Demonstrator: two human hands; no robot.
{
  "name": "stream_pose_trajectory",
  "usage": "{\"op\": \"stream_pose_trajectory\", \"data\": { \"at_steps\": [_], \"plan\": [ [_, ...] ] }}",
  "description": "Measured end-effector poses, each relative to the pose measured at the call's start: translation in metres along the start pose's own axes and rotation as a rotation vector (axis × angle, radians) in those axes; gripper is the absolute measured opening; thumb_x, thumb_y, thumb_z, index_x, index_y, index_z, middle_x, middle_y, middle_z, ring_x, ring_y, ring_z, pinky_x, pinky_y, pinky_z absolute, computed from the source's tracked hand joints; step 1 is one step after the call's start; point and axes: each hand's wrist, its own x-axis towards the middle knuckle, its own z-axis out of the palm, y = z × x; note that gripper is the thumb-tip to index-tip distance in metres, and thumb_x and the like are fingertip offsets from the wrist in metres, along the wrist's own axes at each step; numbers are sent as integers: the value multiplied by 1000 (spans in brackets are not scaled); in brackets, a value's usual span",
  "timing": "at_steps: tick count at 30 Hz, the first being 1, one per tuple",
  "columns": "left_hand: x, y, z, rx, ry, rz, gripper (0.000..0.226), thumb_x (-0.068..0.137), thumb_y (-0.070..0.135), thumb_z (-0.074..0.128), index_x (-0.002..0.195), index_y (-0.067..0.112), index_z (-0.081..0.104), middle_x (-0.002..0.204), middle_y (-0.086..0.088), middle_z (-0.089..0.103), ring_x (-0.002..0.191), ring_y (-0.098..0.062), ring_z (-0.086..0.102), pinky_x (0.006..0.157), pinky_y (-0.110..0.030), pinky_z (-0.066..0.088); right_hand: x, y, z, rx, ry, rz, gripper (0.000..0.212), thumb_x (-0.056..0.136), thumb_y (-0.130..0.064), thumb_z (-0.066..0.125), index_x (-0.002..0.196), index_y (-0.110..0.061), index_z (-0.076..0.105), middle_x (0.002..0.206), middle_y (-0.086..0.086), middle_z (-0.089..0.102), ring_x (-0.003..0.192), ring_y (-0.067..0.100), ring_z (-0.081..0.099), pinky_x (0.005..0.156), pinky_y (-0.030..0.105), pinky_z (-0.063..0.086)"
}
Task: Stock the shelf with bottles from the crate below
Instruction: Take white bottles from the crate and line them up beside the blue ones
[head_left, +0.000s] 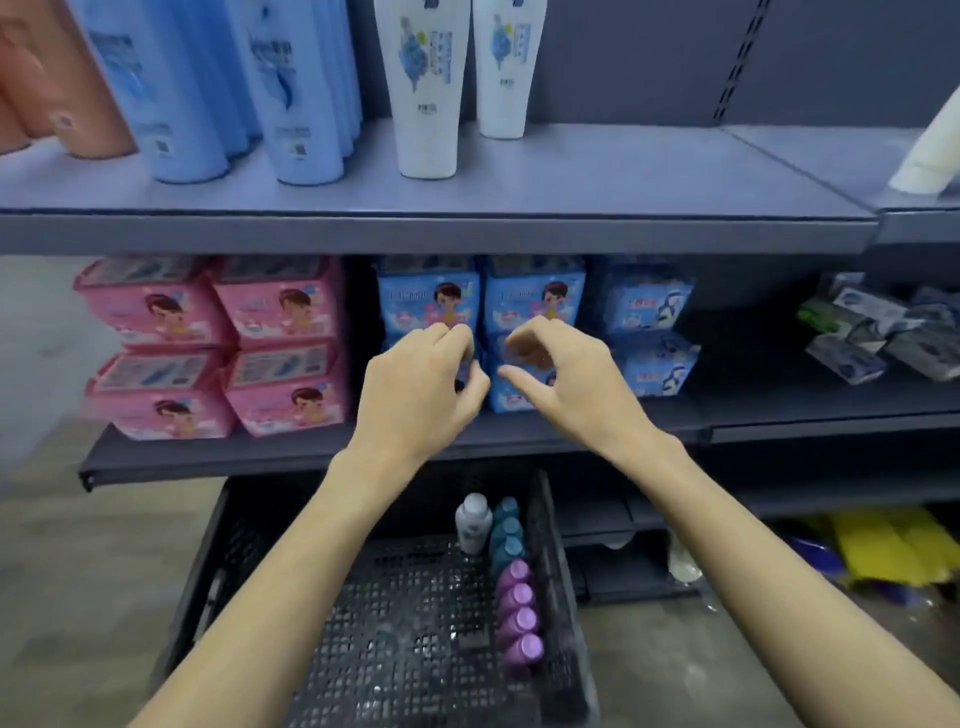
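Centrally, the head view shows both hands raised in front of the middle shelf (311, 452). The left hand (421, 384) has its fingers curled inward, its fingertips close against a blue pack (428, 301); whether it pinches anything cannot be told, since the fingertips are hidden behind the knuckles. The right hand (561, 374) is held just beside it, fingers loosely curved and spread, thumb extended toward the left hand, holding nothing visible. The two hands are near each other but apart.

Below and nearer, a black perforated crate (405, 623) stands on the floor. Along its right wall lie the bottles in a row: one grey-white bottle (474, 522) at the far end, teal bottles (506, 535) beside it, and four purple bottles (519, 618) nearest the viewer.

On the top shelf (467, 228) stand two white bottles (428, 88) at centre, light blue bottles (208, 88) to their left, and orange bottles (57, 78) at the far left. A further pale bottle (930, 156), tilted, enters at the right edge.

On the middle shelf, pink packs (208, 348) are stacked two high at left, blue packs at centre behind the hands, and darker blue packs (654, 332) to the right. Grey and green packets (878, 332) lie in a loose heap on the adjoining shelf at far right. Yellow items (888, 545), blurred, lie low at the right.
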Motion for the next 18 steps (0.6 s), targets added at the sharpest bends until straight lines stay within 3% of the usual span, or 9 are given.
{"op": "stream_pose_trajectory", "data": {
  "at_steps": [9, 15, 18],
  "plan": [
    [-114, -29, 75, 55, -431, -112, 13, 83, 30, 56, 84, 18, 53, 74, 4, 55, 70, -22, 56, 50, -31, 41, -93, 58, 119, 29, -357, 372, 24, 90, -23, 70, 108, -10, 62, 99, 5, 65, 84, 15, 58, 83, 38, 53],
    [-152, -38, 95, 54, -602, -234, 13, 83, 31, 54, 85, 18, 54, 76, 3, 56, 70, -22, 57, 54, -33, 46, -116, 81, 161, 41, -519, 516, 35, 87, -27, 73, 115, -10, 59, 103, 7, 67, 95, 25, 64, 85, 40, 53],
    [-158, -39, 104, 54, -674, -251, 11, 84, 30, 53, 86, 19, 54, 76, 4, 56, 69, -21, 57, 57, -35, 50, -119, 88, 182, 35, -606, 580, 42, 87, -31, 73, 121, -13, 55, 115, 9, 64, 104, 30, 62, 87, 37, 51]
  ]
}}
